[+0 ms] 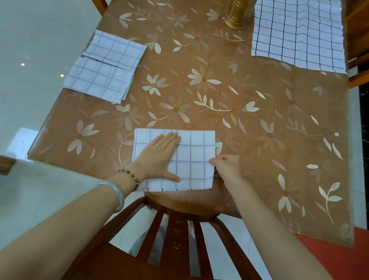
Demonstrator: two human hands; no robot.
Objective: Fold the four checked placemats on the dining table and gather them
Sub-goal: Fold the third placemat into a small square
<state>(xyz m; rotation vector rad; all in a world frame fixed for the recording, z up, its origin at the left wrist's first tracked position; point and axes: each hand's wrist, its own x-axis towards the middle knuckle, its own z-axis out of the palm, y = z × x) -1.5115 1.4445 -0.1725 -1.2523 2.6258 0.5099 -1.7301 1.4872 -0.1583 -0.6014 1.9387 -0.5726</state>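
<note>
Two folded placemats (106, 68), white cloth crossed with thin dark grid lines, are lying at the left edge of the table (267, 172), the farther one overlapping the nearer and both overhanging the edge slightly. At the near edge, a third checked placemat (196, 162) is sitting folded into a rectangle, its raw hem showing short dark thread ends. The left hand (158, 157) is pressing flat on it, fingers (171, 139) straight, close together and gripping nothing, thumb spread along the cloth; a beaded bracelet (129, 175) and a pale bangle (115, 193) are circling that wrist. The right hand (227, 167) is pinching the placemat's right edge, its fingers (216, 160) closed on the fabric. A wooden slat-back chair (176, 242) is standing tucked against the table below the hands. Farther back, a fluted golden metal container (240, 8) is standing beside a fourth placemat (299, 31), spread open and lightly wrinkled at the far right corner. The table is wearing a glossy tan cover printed with cream flowers and leaves. Pale polished floor tiles (29, 41) are gleaming at left; more wooden chairs are ringing the far side.
</note>
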